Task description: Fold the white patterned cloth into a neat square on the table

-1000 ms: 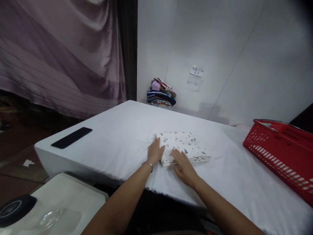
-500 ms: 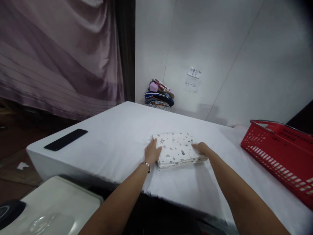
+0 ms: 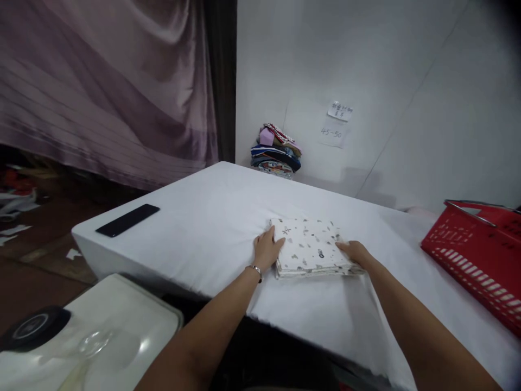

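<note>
A folded white cloth [image 3: 311,244] with small grey prints lies in several layers on the white-covered table [image 3: 203,217]. My left hand [image 3: 267,250], with a bracelet at the wrist, grips the cloth's left edge, thumb on top. At the opposite edge my right hand [image 3: 353,253] has its thumb on the upper layer, and its other fingers are partly hidden by the cloth and the hand itself.
A red plastic basket [image 3: 468,244] with a metal handle stands at the right. A dark flat slab [image 3: 128,220] lies at the table's left end. Stacked folded fabrics [image 3: 277,152] stand behind the table. A pale lidded box [image 3: 134,320] is at lower left.
The whole view has swung slightly left, so everything appears further right. Both hands keep their places at the cloth's two edges, and the cloth looks the same.
</note>
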`<state>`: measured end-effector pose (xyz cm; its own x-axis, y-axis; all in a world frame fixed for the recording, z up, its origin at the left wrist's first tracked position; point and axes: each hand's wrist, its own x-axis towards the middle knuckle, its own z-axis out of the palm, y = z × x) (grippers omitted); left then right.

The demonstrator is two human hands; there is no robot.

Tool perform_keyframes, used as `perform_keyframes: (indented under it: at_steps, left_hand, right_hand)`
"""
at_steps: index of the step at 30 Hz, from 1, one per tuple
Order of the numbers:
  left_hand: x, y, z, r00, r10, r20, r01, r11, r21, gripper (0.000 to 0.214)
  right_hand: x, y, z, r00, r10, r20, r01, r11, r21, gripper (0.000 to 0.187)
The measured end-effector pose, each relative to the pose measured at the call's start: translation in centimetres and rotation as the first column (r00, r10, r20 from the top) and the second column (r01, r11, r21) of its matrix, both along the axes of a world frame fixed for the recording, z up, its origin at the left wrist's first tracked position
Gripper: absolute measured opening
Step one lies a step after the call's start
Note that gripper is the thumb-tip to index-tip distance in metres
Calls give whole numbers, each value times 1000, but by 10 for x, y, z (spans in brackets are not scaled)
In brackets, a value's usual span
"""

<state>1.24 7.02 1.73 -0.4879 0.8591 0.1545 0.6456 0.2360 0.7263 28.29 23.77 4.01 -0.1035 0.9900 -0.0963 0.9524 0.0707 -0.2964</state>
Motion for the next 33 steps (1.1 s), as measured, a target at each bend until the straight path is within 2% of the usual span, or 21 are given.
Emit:
perform_keyframes:
  at_steps: [4, 7, 9, 11, 14, 17, 20, 24, 29, 33]
  left_hand:
    - [-1, -7, -3, 986, 58, 154, -75, 991, 110, 44]
    - [-2, -13, -4, 973, 86, 213, -118, 983, 142, 29]
    - [-2, -16, -4, 978, 86, 192, -116, 982, 149, 25]
    - [-1, -17, -3, 984, 85, 158, -108, 983, 146, 25]
    - [0, -18, -2, 991, 84, 104, -98, 985, 141, 27]
    - [1, -18, -2, 997, 59, 58, -67, 984, 163, 27]
    - [1, -18, -5, 998, 29, 50, -37, 981, 190, 27]
    - [-5, -12, -9, 988, 10, 151, -42, 976, 211, 33]
    - [-22, 13, -8, 920, 62, 387, -130, 980, 153, 38]
    - [-31, 33, -6, 864, 107, 491, -189, 974, 121, 39]
  right_hand:
    - [-1, -4, 4, 993, 40, 113, -37, 999, -26, 63]
    - [-12, -14, 6, 969, 132, 209, -164, 976, 144, 65]
    - [-30, -23, 6, 941, 271, 204, -320, 909, 266, 60]
    - [-57, -34, 4, 886, 437, 153, -463, 825, 322, 55]
    - [-104, -47, 2, 781, 618, 88, -608, 722, 329, 52]
    - [-144, -51, -2, 700, 711, 64, -693, 655, 299, 52]
    - [-166, -48, -9, 710, 696, 107, -695, 668, 266, 50]
    - [-170, -41, -25, 757, 626, 186, -653, 717, 246, 51]
    - [-167, -38, -34, 752, 632, 188, -659, 706, 260, 51]
    - [-166, -38, -33, 758, 634, 154, -649, 710, 273, 52]
